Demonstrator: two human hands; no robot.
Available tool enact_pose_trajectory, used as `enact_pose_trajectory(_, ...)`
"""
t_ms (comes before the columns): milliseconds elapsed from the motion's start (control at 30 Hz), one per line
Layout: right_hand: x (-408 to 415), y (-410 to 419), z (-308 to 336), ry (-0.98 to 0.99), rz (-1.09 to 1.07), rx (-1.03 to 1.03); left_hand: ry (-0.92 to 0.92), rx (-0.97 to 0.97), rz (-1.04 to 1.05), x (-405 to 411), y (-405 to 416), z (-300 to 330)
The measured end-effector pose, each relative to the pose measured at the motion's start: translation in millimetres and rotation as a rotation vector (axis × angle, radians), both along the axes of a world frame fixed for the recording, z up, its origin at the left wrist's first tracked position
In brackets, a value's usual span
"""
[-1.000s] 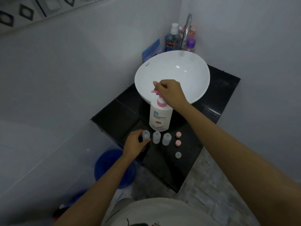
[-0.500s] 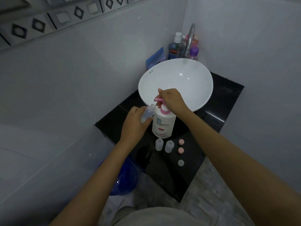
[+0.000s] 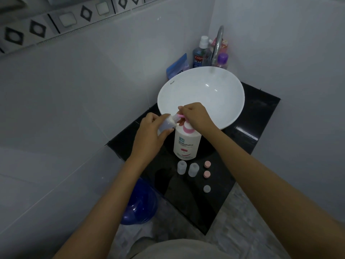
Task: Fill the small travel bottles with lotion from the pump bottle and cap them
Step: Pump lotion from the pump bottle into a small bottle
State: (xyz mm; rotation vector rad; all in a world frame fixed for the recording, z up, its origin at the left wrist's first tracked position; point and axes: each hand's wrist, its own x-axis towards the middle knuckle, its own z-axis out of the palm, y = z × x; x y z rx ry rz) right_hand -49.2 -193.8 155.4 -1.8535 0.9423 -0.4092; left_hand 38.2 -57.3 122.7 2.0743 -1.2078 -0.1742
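Note:
A white pump bottle (image 3: 186,143) with a pink pump stands on the black counter (image 3: 248,144) in front of the sink. My right hand (image 3: 196,116) lies on top of the pink pump head. My left hand (image 3: 151,131) holds a small clear travel bottle (image 3: 167,124), tilted, with its mouth at the pump spout. Two more clear travel bottles (image 3: 182,167) (image 3: 193,169) stand uncapped in front of the pump bottle. To their right lie two pink caps (image 3: 207,164) (image 3: 206,174) and a clear cap (image 3: 206,188).
A white bowl sink (image 3: 201,94) sits behind the pump bottle, with a chrome tap (image 3: 217,43). Mouthwash (image 3: 200,53), a purple bottle (image 3: 222,60) and a blue packet (image 3: 177,67) stand in the back corner. A blue bucket (image 3: 139,204) is on the floor below the counter's left edge.
My left hand picked one travel bottle off the counter and raised it up to the pump spout. My right hand stayed on the pump head.

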Motion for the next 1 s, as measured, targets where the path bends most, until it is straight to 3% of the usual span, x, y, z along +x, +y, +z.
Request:
enact_pose_trajectory(267,5.6,0.9,2.5,-0.007,-0.07,0.02,0.242,-0.203,-0.084,6.0,-4.5,11.4)
enact_pose_trajectory(567,4.4,1.5,-4.6,-0.007,-0.036,0.021,0.483,-0.175,-0.12,13.6,-6.6,2.4)
enact_pose_trajectory(800,1.2,2.7,-4.5,0.047,-0.003,0.134,0.532,-0.152,-0.118,13.5,-4.7,-5.8)
enact_pose_trajectory(1000,6.0,0.6,4.4,0.018,-0.005,0.063,0.533,-0.168,-0.122,15.8,-5.5,1.2)
